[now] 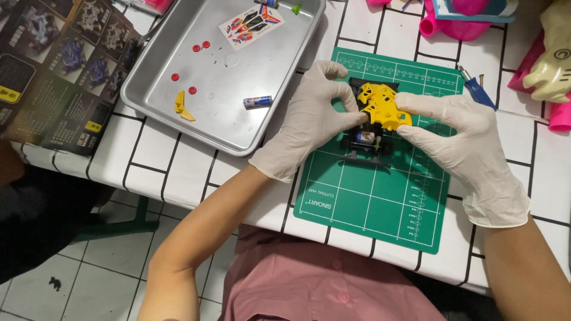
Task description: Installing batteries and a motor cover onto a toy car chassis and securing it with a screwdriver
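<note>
From my seat, much of the toy car (373, 128) is hidden: my gloved fingers cover both flanks of its yellow body shell (382, 106), and only the black chassis, a rear bar and a small silver-blue motor or battery part show below it. It sits on the upper middle of the green cutting mat (380, 202), whose grid lines are white and whose surface looks matte and rubbery. My left hand (309, 116) curls in a pinch, thumb and forefinger closed on the shell's left edge; my right hand (461, 139) grips the shell's right side with fingers pressed flat against it. Both wear thin, wrinkled, off-white latex gloves.

To the left lies a shallow brushed-metal tray (178, 119) with rolled rims, its top edge cut off by the frame. In it I make out small red round parts (192, 90), a yellow plastic piece (182, 106), a small cylindrical battery (257, 101) and a sticker sheet (251, 25); a green bit at the top is too small to tell. A dark glossy printed box (53, 71) is cropped at left. A blue-handled screwdriver (477, 90) lies right of the mat, partly behind my hand. Pink plastic items (452, 24) are cut off at the top.
</note>
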